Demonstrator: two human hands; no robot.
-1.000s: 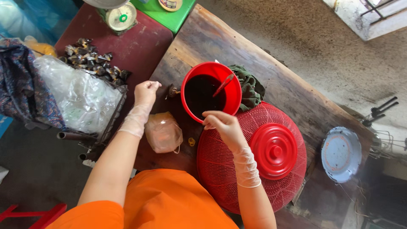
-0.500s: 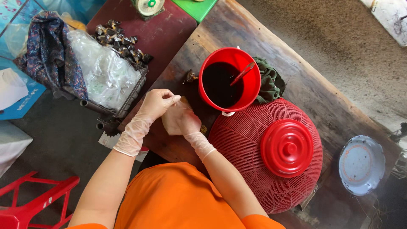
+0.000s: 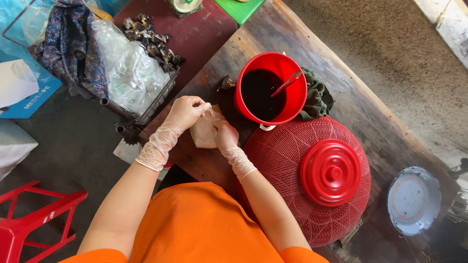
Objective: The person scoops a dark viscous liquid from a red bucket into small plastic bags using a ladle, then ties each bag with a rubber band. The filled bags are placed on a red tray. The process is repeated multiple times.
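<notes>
A pale plastic bag is pinched shut-fingered by both gloved hands, the left hand and right hand, on the counter near the red bucket.

A person stands at a wooden table, both gloved hands meeting over a small bag near the table's edge: the left hand at its left, the right hand at its right, both touching it. Just beyond the hands stands a bucket with liquid and a spoon in it, a cloth tucked against its right side, and a domed food cover lying right of the hands, touching the bucket. Far right on the table sits a plate; to the left, a wire basket holds plastic bags, and a stool stands on the floor at far left.
</notes>
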